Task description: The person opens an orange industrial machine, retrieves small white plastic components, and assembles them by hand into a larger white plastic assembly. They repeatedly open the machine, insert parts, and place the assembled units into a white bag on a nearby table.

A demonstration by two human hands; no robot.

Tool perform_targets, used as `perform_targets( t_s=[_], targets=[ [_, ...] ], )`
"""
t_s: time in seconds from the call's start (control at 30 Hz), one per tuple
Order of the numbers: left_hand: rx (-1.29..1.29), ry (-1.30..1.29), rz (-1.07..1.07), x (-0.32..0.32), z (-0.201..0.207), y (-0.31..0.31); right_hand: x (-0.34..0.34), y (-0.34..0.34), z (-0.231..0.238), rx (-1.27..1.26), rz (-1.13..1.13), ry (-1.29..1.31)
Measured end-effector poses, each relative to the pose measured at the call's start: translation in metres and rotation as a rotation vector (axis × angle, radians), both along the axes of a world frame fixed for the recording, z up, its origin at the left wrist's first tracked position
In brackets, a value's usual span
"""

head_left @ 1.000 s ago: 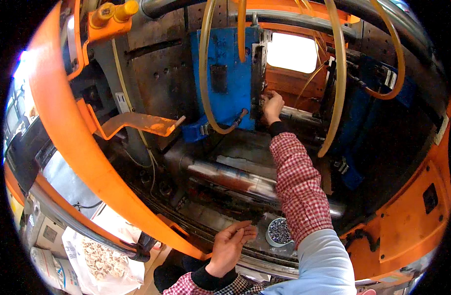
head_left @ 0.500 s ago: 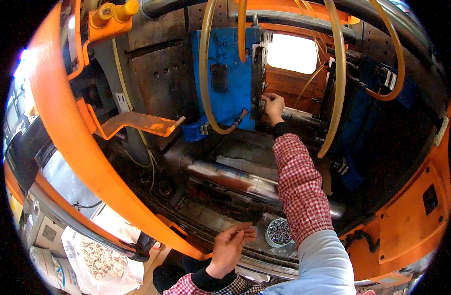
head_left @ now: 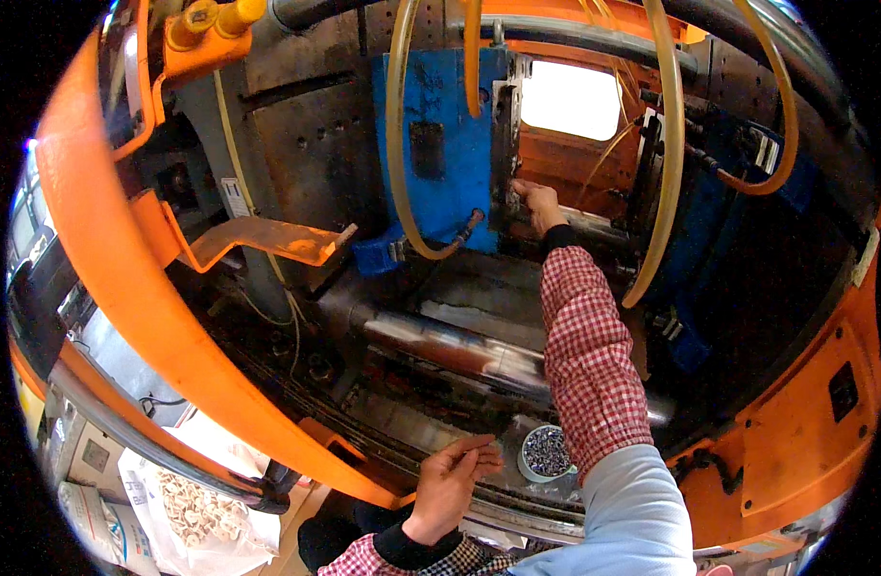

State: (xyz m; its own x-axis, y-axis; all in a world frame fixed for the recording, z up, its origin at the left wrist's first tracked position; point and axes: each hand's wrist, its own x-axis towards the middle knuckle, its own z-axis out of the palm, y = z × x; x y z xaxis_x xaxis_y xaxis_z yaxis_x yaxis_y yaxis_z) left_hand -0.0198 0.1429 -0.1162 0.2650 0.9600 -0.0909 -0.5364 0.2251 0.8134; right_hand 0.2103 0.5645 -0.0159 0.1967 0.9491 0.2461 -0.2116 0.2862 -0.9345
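My right hand (head_left: pixel 540 204) reaches deep into the machine, its fingers pinched against the dark inner face of a blue mold block (head_left: pixel 448 144). What those fingertips hold, if anything, is too small to make out. Lower down, my left hand (head_left: pixel 450 485) is half curled, palm partly up, fingers drawn together near the machine's front ledge. Any small thing within it is hidden. Just right of my left hand stands a round, pale bowl (head_left: pixel 528 468) filled with small shiny metal pieces (head_left: pixel 548 449), partly beside my right sleeve.
Yellowish hoses (head_left: pixel 667 144) hang in loops before the mold. A thick steel bar (head_left: pixel 450 350) crosses below my right arm. An orange guard frame (head_left: pixel 171 298) curves along the left, with an orange bracket (head_left: pixel 267 240) jutting inward. A bag of pale parts (head_left: pixel 200 504) lies lower left.
My right hand has shifted slightly right, its fingers still at the mold face. My left hand and the bowl stay in place; the view has turned a little.
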Motion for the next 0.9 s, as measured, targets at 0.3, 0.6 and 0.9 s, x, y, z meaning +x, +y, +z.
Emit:
perform_targets(
  t_s=[0.3, 0.6, 0.9],
  targets=[
    [-0.004, -0.020, 0.005, 0.002, 0.003, -0.001, 0.015, 0.063, -0.033, 0.034, -0.117, -0.433],
    [0.018, -0.018, 0.007, 0.000, 0.006, -0.001, 0.007, 0.080, -0.040, -0.091, -0.357, -0.534],
    [0.012, 0.003, 0.013, 0.001, 0.008, -0.002, -0.023, 0.026, -0.014, -0.279, -0.358, -0.055]
  ],
)
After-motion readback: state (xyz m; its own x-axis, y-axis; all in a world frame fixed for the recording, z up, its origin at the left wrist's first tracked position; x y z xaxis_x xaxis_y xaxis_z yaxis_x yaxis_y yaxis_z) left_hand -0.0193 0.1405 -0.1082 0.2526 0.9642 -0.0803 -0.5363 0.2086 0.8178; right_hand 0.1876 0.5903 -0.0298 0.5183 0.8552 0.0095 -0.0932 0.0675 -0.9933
